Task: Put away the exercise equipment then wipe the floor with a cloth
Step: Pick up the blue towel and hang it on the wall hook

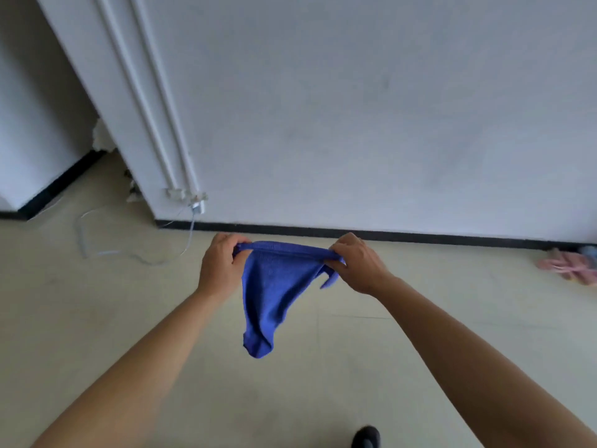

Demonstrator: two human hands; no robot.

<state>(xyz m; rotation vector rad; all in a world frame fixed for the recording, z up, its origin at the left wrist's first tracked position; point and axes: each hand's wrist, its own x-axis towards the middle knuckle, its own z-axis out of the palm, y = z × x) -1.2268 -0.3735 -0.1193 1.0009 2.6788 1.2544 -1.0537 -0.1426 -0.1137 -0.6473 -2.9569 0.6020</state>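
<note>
Both hands hold a blue cloth (274, 286) in the air above the pale floor (97, 318). The left hand (221, 265) and right hand (358, 265) each pinch a top corner, stretching its upper edge left to right; the rest hangs to a point. A white cable (97, 250) lies far left; pink slippers (568, 270) far right by the wall (355, 108).

Your left grip (221, 266) and right grip (358, 263) cover the top corners of the blue cloth (274, 286). The pink heap (565, 268) at the right edge is blurred and cut off; you cannot tell what it is. The bottom edge cuts a dark shoe (366, 436).
</note>
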